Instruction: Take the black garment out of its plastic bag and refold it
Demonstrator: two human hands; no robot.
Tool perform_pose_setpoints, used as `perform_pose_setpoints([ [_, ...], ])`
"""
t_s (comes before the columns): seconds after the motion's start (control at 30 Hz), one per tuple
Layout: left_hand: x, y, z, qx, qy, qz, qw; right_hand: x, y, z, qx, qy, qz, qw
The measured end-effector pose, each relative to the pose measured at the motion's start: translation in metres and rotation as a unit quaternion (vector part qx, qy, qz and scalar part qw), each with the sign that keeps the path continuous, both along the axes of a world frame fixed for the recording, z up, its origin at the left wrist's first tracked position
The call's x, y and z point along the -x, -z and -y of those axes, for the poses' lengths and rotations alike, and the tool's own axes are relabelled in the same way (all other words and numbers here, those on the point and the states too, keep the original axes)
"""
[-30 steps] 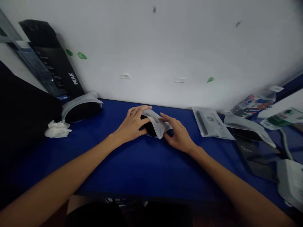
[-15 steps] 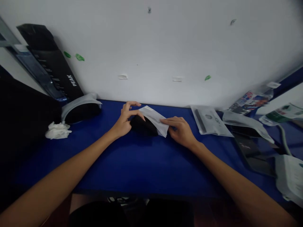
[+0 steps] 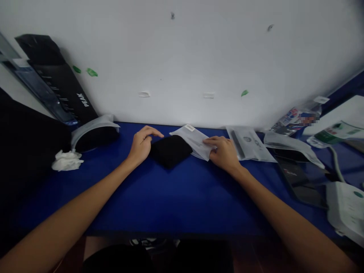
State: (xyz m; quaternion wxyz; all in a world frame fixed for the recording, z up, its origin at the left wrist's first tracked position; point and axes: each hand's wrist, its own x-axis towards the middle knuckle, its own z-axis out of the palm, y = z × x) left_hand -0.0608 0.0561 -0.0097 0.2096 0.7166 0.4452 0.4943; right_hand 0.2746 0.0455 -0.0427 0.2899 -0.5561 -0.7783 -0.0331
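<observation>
A folded black fabric item [image 3: 171, 151] lies on the blue table, partly over the left edge of a frosted plastic bag [image 3: 196, 139] with a small white label at its upper corner. My left hand [image 3: 142, 144] is beside the black item's left side, fingers stretched and curved, holding nothing. My right hand [image 3: 224, 152] grips the bag by its right end, fingers on top and thumb at the near edge. What the black item is exactly cannot be made out.
On the left are a frosted bag with black contents [image 3: 96, 136], crumpled tissue [image 3: 67, 160] and a black PEAK package [image 3: 64, 83]. To the right lie a flat zip bag [image 3: 250, 144], another bag [image 3: 292, 146], a phone-like dark slab [image 3: 301, 185], bottles [image 3: 330, 134] and a white power strip [image 3: 345, 206].
The bag has moved right with my right hand, and the black item now lies mostly outside it. My left hand has drawn back left, off the black item's top. The view shifted slightly.
</observation>
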Motion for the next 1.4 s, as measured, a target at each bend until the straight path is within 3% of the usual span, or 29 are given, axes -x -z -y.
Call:
perform_pose_setpoints([
  [0.13, -0.012, -0.01, 0.02, -0.063, -0.006, -0.112, 0.992, 0.0, -0.002, -0.001, -0.006, -0.028, -0.024, 0.999],
  [0.23, -0.026, -0.01, 0.034, -0.072, 0.031, -0.265, 0.961, 0.002, -0.009, 0.002, -0.022, -0.058, -0.058, 0.996],
  [0.33, -0.033, -0.004, 0.039, -0.075, 0.073, -0.349, 0.931, 0.009, -0.015, 0.009, -0.016, -0.1, -0.094, 0.99],
  [0.47, -0.027, -0.003, 0.035, -0.074, 0.101, -0.366, 0.922, 0.022, -0.014, 0.017, 0.061, -0.159, -0.055, 0.984],
  [0.67, -0.018, -0.01, 0.031, -0.049, 0.134, -0.343, 0.928, 0.026, -0.002, 0.015, 0.116, -0.141, 0.022, 0.983],
  [0.8, -0.017, -0.008, 0.028, -0.04, 0.108, -0.345, 0.931, 0.023, -0.003, 0.015, 0.098, -0.126, 0.041, 0.986],
  [1.1, -0.017, -0.005, 0.025, -0.024, -0.041, -0.37, 0.928, 0.033, -0.028, 0.027, 0.091, -0.076, 0.07, 0.99],
  [1.23, -0.02, -0.006, 0.028, -0.044, -0.08, -0.386, 0.918, 0.035, -0.016, 0.026, 0.068, -0.093, 0.071, 0.991],
  [1.4, -0.018, -0.005, 0.026, -0.052, -0.092, -0.395, 0.913, 0.033, 0.001, 0.02, 0.148, -0.134, 0.095, 0.975],
])
